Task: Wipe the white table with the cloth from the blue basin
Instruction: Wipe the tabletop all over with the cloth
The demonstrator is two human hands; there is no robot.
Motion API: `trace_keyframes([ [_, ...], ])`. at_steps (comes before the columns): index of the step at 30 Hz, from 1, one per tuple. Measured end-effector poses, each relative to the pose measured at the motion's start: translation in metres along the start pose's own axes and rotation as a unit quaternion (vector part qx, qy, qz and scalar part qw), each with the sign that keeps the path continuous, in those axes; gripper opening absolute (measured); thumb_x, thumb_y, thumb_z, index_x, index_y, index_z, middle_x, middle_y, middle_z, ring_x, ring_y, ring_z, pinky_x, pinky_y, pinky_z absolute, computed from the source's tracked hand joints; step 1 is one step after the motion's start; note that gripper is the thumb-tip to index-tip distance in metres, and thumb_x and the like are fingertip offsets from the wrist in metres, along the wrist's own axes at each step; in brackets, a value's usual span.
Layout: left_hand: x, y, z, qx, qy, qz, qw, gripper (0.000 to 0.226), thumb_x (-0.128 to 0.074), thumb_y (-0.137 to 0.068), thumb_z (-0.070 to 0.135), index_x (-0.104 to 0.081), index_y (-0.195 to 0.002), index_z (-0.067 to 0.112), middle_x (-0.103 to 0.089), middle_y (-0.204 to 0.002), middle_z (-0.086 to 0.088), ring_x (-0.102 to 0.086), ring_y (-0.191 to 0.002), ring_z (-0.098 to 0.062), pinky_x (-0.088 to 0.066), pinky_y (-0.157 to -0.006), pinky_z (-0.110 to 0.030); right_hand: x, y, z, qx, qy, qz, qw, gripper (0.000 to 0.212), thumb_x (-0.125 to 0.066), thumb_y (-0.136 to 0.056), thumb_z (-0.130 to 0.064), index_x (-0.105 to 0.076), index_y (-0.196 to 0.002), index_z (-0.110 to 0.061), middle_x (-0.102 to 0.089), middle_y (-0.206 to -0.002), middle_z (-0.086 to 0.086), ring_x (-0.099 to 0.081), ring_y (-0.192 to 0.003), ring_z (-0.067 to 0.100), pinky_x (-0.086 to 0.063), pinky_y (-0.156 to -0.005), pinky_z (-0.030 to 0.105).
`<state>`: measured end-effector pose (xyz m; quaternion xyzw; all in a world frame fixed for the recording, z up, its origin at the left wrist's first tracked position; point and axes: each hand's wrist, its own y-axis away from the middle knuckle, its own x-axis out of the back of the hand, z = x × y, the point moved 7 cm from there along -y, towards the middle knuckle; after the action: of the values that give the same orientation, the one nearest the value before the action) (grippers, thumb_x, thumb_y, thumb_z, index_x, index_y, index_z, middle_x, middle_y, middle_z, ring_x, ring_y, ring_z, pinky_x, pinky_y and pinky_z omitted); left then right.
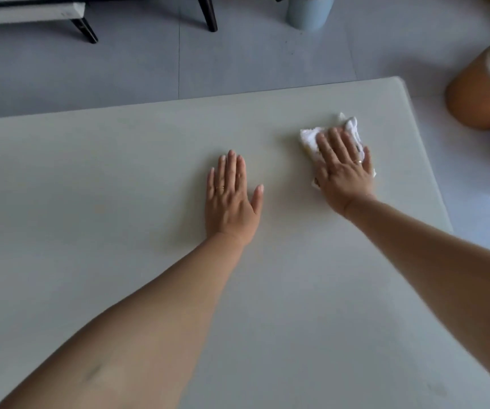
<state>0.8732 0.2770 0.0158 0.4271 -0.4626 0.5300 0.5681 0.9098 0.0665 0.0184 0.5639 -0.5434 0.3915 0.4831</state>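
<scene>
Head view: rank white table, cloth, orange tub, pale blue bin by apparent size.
1. white table
2. orange tub, cropped at the frame edge
3. Unranked: pale blue bin and cloth look alike; bin is cropped and farther, cloth partly under the right hand.

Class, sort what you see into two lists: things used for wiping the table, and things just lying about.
In use: smooth white rectangular table; crumpled white cloth, pressed under the right hand; left hand, flat on the table.
Lying about: rounded orange object beside the table; pale blue cylindrical container beyond the table; pale bench with black legs.
</scene>
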Motion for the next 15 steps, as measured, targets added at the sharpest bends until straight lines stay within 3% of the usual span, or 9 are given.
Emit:
trace_keyframes([
  [2,-0.002,0.001,-0.001,0.003,0.005,0.01,1.0,0.065,-0.037,-0.096,0.04,-0.02,-0.149,0.007,-0.016,-0.158,-0.01,-0.013,-0.146,-0.024,-0.004,-0.119,-0.037,-0.009,0.002,-0.021,-0.07,-0.024,0.007,0.997,0.059,-0.035,-0.095,-0.032,-0.013,-0.149,-0.029,-0.002,-0.159,-0.004,0.006,-0.146,0.014,0.01,-0.114,0.047],
  [3,-0.001,0.001,-0.001,0.004,0.007,0.014,1.0,0.065,-0.038,-0.095,0.04,-0.023,-0.148,0.006,-0.019,-0.157,-0.011,-0.016,-0.145,-0.024,-0.006,-0.119,-0.038,-0.015,0.007,-0.039,-0.056,-0.029,0.004,0.998,0.06,-0.035,-0.094,-0.033,-0.012,-0.15,-0.029,-0.001,-0.159,-0.004,0.007,-0.146,0.014,0.012,-0.113,0.047],
  [7,0.003,0.001,0.002,0.001,0.014,0.007,1.0,0.065,-0.035,-0.094,0.04,-0.028,-0.147,0.004,-0.022,-0.156,-0.013,-0.018,-0.145,-0.025,-0.01,-0.119,-0.039,-0.022,0.021,-0.082,0.17,0.022,-0.045,0.984,0.058,-0.018,-0.093,-0.042,-0.016,-0.149,-0.029,-0.006,-0.159,-0.004,0.003,-0.146,0.016,0.009,-0.116,0.042],
  [9,0.003,0.0,0.002,0.007,0.015,0.002,1.0,0.066,-0.035,-0.093,0.04,-0.026,-0.147,0.005,-0.021,-0.156,-0.012,-0.017,-0.145,-0.024,-0.01,-0.119,-0.039,-0.011,0.003,-0.062,0.215,0.049,-0.039,0.975,0.057,-0.016,-0.093,-0.043,-0.016,-0.149,-0.03,-0.009,-0.158,-0.005,-0.001,-0.146,0.014,0.003,-0.116,0.04],
  [11,0.003,0.0,0.001,0.01,0.015,-0.005,1.0,0.067,-0.037,-0.093,0.04,-0.022,-0.149,0.007,-0.017,-0.157,-0.01,-0.013,-0.146,-0.022,-0.008,-0.119,-0.038,-0.002,-0.027,-0.028,0.146,0.047,-0.027,0.988,0.055,-0.023,-0.096,-0.038,-0.015,-0.149,-0.029,-0.007,-0.159,-0.004,0.0,-0.146,0.014,0.002,-0.116,0.04],
  [15,0.001,-0.002,0.0,0.013,0.016,-0.019,1.0,0.069,-0.035,-0.093,0.042,-0.016,-0.15,0.008,-0.011,-0.159,-0.008,-0.006,-0.147,-0.02,-0.003,-0.12,-0.036,-0.003,-0.056,-0.025,-0.096,-0.01,0.007,0.995,0.06,-0.031,-0.095,-0.03,-0.009,-0.15,-0.028,0.001,-0.159,-0.003,0.009,-0.145,0.016,0.011,-0.114,0.046],
])
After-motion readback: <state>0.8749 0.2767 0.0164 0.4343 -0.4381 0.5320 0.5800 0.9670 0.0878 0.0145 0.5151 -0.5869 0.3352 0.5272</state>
